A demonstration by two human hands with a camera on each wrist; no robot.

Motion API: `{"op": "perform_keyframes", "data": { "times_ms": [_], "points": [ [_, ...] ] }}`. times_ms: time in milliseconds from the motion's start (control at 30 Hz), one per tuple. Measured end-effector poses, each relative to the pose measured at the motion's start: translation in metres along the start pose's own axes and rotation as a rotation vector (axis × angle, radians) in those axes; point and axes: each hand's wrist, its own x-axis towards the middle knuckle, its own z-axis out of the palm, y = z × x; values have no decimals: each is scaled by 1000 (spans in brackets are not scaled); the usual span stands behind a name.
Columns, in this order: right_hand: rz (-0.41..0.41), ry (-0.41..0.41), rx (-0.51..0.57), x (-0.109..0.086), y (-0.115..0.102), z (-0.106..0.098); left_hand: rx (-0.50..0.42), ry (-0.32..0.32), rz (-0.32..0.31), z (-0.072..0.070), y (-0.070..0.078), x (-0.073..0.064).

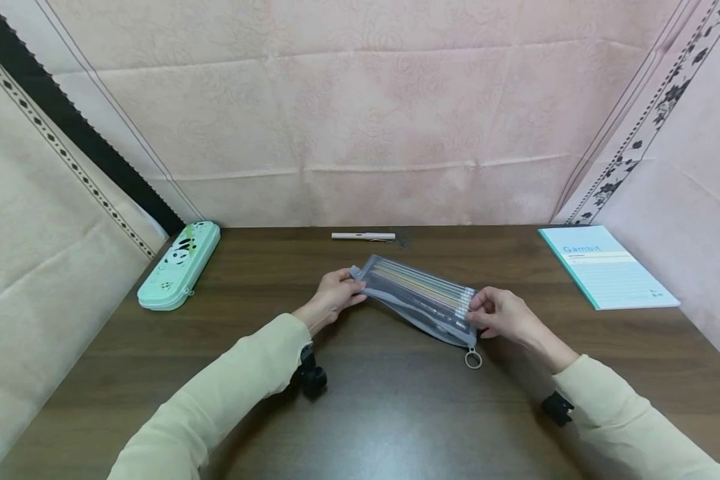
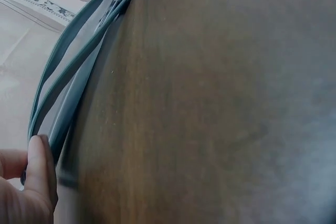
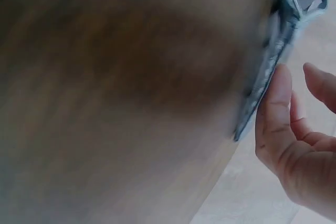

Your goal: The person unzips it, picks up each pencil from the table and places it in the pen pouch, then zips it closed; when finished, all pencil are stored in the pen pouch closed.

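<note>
A see-through grey-blue zip pencil pouch (image 1: 420, 297) is held tilted above the table, several slim pencil-like sticks (image 1: 423, 283) showing inside. Its two zip edges (image 2: 71, 72) stand apart, so the mouth gapes. From the lower right corner hangs a ring-shaped zip pull (image 1: 473, 359). My left hand (image 1: 338, 293) pinches the pouch's left end between thumb and fingers. At the right end is my right hand (image 1: 507, 317); in the right wrist view one digit (image 3: 275, 98) touches the pouch's side while another stays apart from it.
A white pen (image 1: 363, 236) lies at the table's back edge. On the left sits a mint pencil case (image 1: 180, 267) with a panda picture. A white and teal notebook (image 1: 609, 267) lies at the right. Pale cloth (image 1: 360, 113) hangs behind and on both sides.
</note>
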Motion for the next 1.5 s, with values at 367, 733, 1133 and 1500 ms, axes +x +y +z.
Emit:
{"op": "perform_keyframes", "data": {
  "times_ms": [367, 733, 1133, 1500],
  "points": [
    [53, -57, 85, 4, 4, 4, -80, 50, 24, -6, -8, -8],
    [281, -65, 636, 15, 1, -2, -78, 78, 17, -13, -12, -10],
    [320, -144, 866, 20, -1, 0, -8, 107, 55, -21, -11, -7],
    [294, -116, 801, 27, -1, 9, 376, 155, 210, -43, 3, -3]
  ]
}}
